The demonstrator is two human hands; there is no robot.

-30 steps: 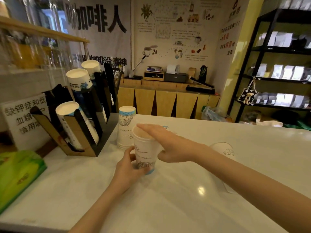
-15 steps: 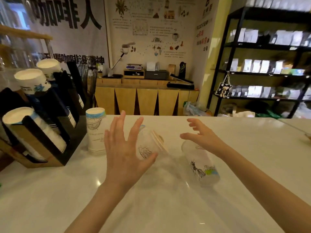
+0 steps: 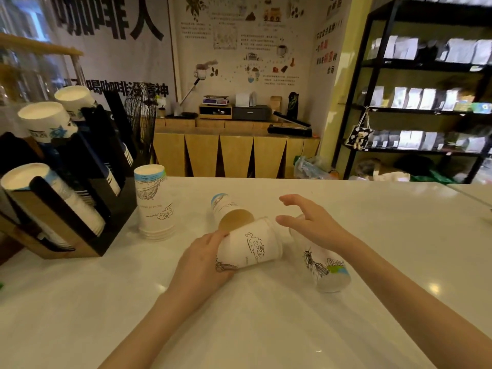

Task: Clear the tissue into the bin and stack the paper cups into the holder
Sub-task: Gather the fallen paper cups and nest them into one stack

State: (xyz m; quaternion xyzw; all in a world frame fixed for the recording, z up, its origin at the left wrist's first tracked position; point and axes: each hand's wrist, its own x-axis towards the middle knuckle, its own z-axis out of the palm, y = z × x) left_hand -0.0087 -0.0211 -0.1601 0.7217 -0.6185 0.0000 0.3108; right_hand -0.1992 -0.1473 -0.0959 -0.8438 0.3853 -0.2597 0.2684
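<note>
On the white tabletop (image 3: 266,328), the left hand (image 3: 202,262), open before, now grips a tipped cup (image 3: 250,247); right hand (image 3: 310,222) stays open over another cup (image 3: 328,267).

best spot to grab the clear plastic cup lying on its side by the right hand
Take the clear plastic cup around its mid wall, coming from above. It lies on its side on the counter with the right hand open just over its far end, so the wall is exposed.

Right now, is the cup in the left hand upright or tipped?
Tipped: the cup lies sideways in the left hand, rim pointing right.
</note>
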